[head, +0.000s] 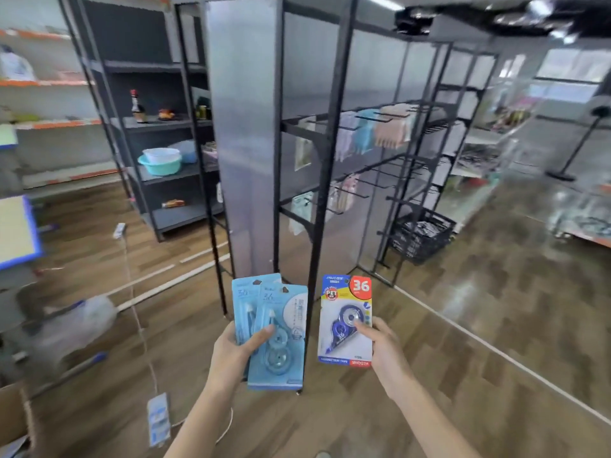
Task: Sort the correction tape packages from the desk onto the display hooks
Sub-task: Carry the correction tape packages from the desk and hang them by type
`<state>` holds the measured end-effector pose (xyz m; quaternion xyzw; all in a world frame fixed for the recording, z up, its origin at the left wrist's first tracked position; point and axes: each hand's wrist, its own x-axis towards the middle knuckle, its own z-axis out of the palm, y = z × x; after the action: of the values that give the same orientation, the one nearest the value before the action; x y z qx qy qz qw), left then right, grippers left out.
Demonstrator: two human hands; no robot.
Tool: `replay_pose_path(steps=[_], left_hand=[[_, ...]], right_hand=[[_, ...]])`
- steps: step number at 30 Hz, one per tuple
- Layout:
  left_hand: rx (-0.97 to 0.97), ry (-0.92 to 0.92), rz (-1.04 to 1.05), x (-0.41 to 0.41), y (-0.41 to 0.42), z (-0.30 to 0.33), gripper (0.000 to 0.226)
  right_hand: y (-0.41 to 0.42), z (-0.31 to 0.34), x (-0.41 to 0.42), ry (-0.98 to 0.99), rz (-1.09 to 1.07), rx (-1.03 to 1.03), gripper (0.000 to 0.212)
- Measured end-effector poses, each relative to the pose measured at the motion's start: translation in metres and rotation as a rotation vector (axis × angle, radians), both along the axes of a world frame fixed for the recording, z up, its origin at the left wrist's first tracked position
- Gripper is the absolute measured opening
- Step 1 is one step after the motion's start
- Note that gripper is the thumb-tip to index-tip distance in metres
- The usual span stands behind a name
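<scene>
Blurred pastel packages (pixel 373 133) on display hooks (pixel 380 119) (perhaps correction tape), print unreadable.

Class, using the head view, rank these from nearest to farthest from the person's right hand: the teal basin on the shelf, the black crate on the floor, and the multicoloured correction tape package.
1. Multicoloured correction tape package: held in the right hand itself.
2. Black crate: on the floor beyond the hand, by the display rack's right side.
3. Teal basin: far off to the left, on the dark shelf unit.
</scene>
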<state>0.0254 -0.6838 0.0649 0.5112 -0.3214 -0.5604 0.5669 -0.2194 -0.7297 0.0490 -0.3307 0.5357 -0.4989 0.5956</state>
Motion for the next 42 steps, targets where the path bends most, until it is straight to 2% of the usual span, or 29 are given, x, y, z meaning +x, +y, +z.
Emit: replay_pose_path(steps=[2,5,7,13,17,20,29,34,42], left_hand=[[-0.006,-0.029,-0.058,-0.023,-0.021,0.001,0.066],[-0.021,-0.077,-0.112,-0.061,-0.057,0.004,0.038],[-0.032,-0.086,-0.146,-0.091,-0.086,0.005,0.032],[-0.037,-0.081,-0.233,-0.197,-0.175,0.007,0.037],[-0.049,-0.088,-0.266,-0.256,-0.217,0.014,0.043],[-0.067,-0.08,-0.295,-0.289,-0.247,0.02,0.058],[-0.102,-0.079,-0.321,-0.365,-0.346,0.027,0.062],[-0.134,-0.097,-0.292,-0.402,-0.428,0.024,0.038],[-0.164,-0.049,-0.233,-0.458,-0.584,0.037,0.026]], right_hand=[[-0.01,0.001,-0.024,-0.012,-0.054,-0.003,0.024],[-0.031,0.002,-0.064,-0.013,-0.133,-0.014,0.022],[-0.049,0.001,-0.096,0.001,-0.176,-0.015,0.023],[-0.108,0.005,-0.207,0.062,-0.282,-0.048,0.027],[-0.141,0.019,-0.262,0.095,-0.286,-0.076,0.015],[-0.166,0.024,-0.292,0.119,-0.302,-0.089,0.018],[-0.255,0.039,-0.361,0.146,-0.335,-0.111,0.021],[-0.332,0.048,-0.398,0.185,-0.314,-0.121,0.023],[-0.484,0.077,-0.452,0.188,-0.323,-0.172,0.018]])
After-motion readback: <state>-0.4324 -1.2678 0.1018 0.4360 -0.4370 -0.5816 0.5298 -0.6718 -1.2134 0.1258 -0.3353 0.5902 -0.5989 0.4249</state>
